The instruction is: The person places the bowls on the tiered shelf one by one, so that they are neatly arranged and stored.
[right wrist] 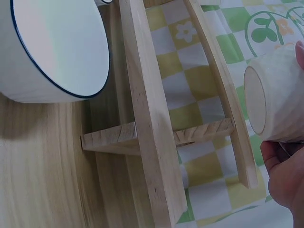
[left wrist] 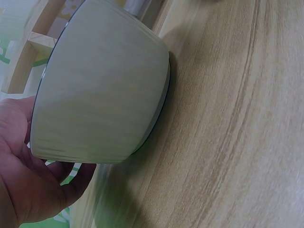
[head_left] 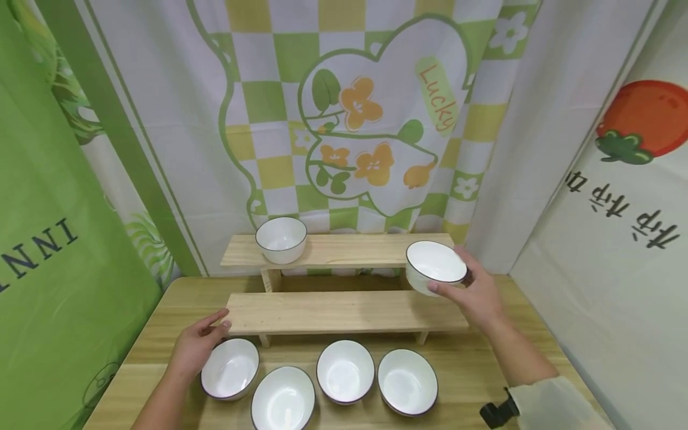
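Note:
In the head view my right hand grips a white bowl with a dark rim, thumb on its near side. This bowl is held in the air, slightly tilted, by the right end of the upper shelf; its underside shows in the right wrist view. My left hand is by the left end of the lower shelf, thumb and forefinger apart. Just beside it stands another white bowl on the table. In the left wrist view that bowl hides part of the fingers; contact is unclear.
A two-tier wooden stand has an upper shelf and a lower shelf. One white bowl sits at the upper shelf's left. More bowls stand in front on the table: one, another and a third. Curtains surround the table.

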Available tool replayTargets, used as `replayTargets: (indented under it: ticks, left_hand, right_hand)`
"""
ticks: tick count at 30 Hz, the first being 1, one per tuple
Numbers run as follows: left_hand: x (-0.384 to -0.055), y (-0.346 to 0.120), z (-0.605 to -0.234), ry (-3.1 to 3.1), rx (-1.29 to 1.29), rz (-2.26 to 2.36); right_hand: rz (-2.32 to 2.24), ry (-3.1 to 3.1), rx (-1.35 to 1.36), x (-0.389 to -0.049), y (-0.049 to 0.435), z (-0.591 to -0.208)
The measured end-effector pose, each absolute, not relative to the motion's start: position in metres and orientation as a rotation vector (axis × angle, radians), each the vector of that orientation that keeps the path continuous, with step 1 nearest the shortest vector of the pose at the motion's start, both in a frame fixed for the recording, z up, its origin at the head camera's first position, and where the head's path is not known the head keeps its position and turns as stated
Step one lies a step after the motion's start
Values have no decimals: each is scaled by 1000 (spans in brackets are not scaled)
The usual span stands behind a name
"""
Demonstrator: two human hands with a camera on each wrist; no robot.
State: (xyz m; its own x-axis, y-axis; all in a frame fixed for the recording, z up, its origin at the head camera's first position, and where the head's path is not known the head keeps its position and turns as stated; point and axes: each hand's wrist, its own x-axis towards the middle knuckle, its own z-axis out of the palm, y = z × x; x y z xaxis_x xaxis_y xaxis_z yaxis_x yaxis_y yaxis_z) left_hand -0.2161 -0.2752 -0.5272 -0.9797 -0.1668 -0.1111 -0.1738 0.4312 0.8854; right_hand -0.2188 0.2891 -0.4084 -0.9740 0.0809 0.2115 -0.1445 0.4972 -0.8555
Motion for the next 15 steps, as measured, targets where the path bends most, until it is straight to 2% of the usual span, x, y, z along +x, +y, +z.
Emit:
replayTargets:
  ticks: [15]
  left_hand:
    - [-215,-275,-525,2673,-320,1616]
  right_hand:
    - [1454,-2526,25,-230,273,-405]
